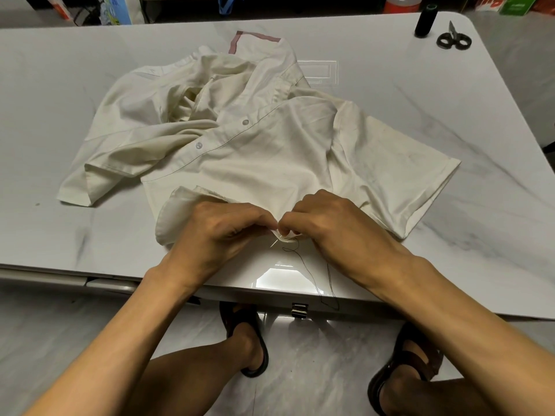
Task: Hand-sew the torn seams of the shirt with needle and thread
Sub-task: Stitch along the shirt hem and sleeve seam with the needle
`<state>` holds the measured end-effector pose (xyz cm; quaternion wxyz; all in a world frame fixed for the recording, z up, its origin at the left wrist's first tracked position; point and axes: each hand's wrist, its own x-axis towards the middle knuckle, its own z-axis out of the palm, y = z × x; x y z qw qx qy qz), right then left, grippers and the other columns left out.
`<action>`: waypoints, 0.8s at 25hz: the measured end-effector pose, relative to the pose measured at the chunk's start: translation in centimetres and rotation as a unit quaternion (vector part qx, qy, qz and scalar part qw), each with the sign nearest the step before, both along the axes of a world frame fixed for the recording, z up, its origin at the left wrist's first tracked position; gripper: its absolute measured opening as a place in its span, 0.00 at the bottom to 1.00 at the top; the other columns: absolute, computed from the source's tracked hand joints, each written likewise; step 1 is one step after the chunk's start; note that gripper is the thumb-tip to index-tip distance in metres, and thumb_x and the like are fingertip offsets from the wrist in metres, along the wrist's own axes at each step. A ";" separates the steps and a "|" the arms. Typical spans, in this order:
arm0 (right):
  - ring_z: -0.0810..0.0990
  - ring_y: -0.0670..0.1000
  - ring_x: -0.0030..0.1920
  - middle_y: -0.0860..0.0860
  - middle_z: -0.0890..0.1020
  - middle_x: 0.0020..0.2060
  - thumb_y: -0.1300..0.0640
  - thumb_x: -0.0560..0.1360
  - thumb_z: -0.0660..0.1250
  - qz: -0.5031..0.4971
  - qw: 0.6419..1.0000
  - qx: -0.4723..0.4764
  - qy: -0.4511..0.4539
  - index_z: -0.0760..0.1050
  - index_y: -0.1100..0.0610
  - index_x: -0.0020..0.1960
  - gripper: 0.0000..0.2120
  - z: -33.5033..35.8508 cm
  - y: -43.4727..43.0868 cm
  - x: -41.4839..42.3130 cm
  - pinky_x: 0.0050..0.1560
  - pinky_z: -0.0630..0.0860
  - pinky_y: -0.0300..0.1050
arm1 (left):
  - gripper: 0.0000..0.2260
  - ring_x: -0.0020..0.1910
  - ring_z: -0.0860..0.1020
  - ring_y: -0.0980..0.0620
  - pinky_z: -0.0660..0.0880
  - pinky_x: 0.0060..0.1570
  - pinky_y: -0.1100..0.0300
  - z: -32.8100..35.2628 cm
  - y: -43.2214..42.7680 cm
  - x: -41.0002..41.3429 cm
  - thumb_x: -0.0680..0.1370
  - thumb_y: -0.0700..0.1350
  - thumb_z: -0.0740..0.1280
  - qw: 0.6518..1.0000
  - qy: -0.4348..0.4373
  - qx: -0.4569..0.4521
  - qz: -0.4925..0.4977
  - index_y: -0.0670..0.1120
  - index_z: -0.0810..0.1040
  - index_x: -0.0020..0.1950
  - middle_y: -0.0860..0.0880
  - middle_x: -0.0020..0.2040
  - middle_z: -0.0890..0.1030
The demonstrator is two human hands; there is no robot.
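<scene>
A crumpled cream shirt (pixel 240 130) lies spread on the pale marbled surface (pixel 450 121), its hem edge drawn to the near side. There the left grip (pixel 219 232) and the right grip (pixel 336 226) meet, each bare hand's curled fingers pinching a small fold of the shirt's edge between them. A dark thread (pixel 315 280) trails from that fold across the surface and loops over its front edge. The needle is too small to make out for sure. At the far right corner stand a dark spool (pixel 425 21) and, just beside it, black-handled scissors (pixel 453 39).
</scene>
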<state>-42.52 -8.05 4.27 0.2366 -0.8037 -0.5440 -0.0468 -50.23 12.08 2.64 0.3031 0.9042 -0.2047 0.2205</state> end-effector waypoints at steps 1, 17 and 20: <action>0.74 0.53 0.34 0.49 0.79 0.33 0.59 0.72 0.55 -0.003 1.000 -0.001 0.014 0.81 0.55 0.44 0.14 -0.1 0.0 0.0 0.34 0.70 0.43 | 0.07 0.44 0.84 0.58 0.79 0.43 0.62 0.0 0.0 0.1 0.77 0.42 0.71 1.000 -0.001 -0.004 0.008 0.39 0.86 0.47 0.49 0.44 0.86; 0.74 0.52 0.36 0.52 0.78 0.36 0.63 0.79 0.60 -0.028 0.973 0.018 0.226 0.59 0.47 0.50 0.13 0.9 0.4 -0.7 0.40 0.74 0.50 | 0.08 0.38 0.84 0.57 0.78 0.37 0.58 0.7 -0.4 0.5 0.76 0.45 0.73 0.997 0.025 -0.055 0.038 0.39 0.86 0.45 0.51 0.39 0.86; 0.73 0.49 0.38 0.49 0.77 0.37 0.60 0.80 0.60 -0.030 0.968 0.029 0.247 0.61 0.47 0.51 0.11 1.0 0.3 -0.6 0.40 0.72 0.46 | 0.06 0.38 0.83 0.60 0.78 0.39 0.61 0.9 -0.3 0.6 0.74 0.43 0.75 0.996 0.036 -0.062 0.045 0.40 0.86 0.44 0.52 0.39 0.86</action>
